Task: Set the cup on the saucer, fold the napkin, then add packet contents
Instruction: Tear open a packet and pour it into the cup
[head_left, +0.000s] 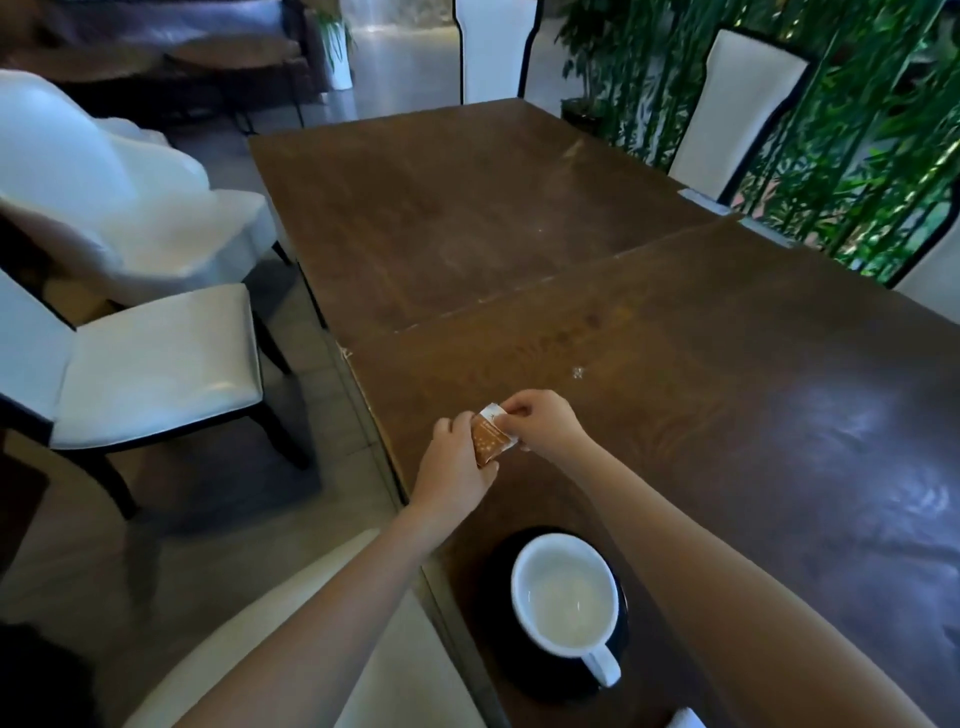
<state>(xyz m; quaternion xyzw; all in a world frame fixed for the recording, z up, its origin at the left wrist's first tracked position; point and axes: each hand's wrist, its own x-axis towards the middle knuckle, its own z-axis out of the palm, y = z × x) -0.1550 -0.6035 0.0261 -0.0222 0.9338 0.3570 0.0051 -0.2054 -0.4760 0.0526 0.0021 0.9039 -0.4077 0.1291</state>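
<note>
A small brown packet (491, 440) with a white end is held above the desk (727, 395), just below the middle of the frame. The left hand (457, 465) grips its brown lower part with curled fingers; the right hand (545, 422) pinches the white upper end. Near the bottom edge, a white cup (563, 597) stands upright on a dark saucer (497, 564), handle toward the lower right. A white-seated chair (156, 364) stands at the left.
</note>
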